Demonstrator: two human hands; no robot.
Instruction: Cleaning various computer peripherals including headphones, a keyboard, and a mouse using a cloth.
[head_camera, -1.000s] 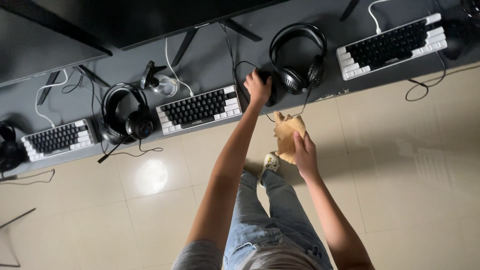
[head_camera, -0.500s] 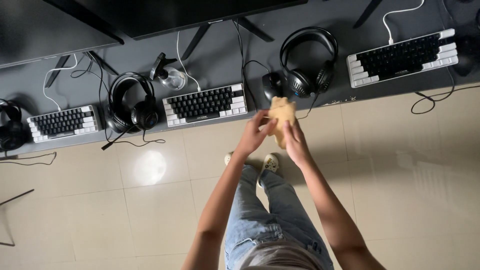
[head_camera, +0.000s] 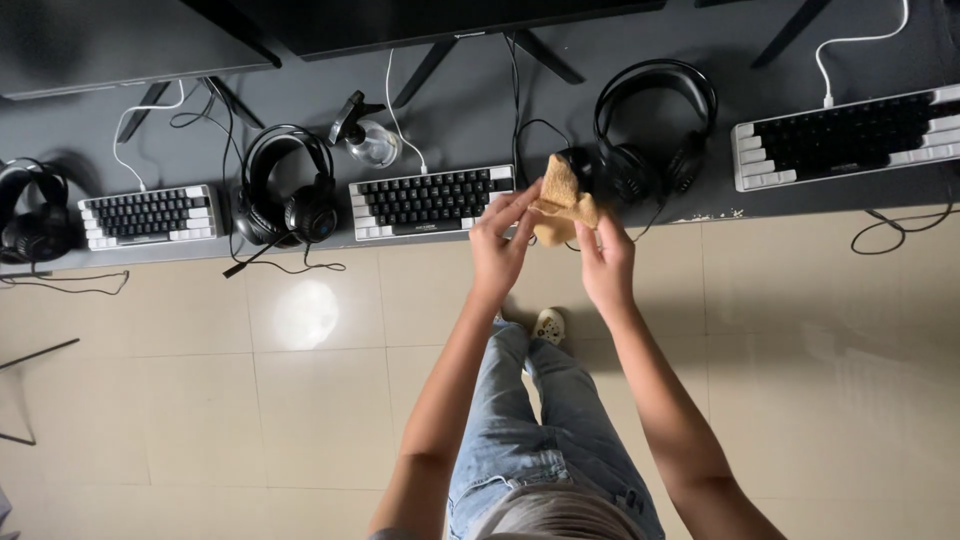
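Two hands pinch one tan cloth (head_camera: 562, 203): the left hand (head_camera: 500, 247) grips its left edge with closed fingers, the right hand (head_camera: 603, 262) its right edge; black headphones (head_camera: 655, 130) lie just beyond the fingertips.

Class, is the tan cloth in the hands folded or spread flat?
Folded and bunched: the tan cloth shows creases and overlapping layers between both hands.
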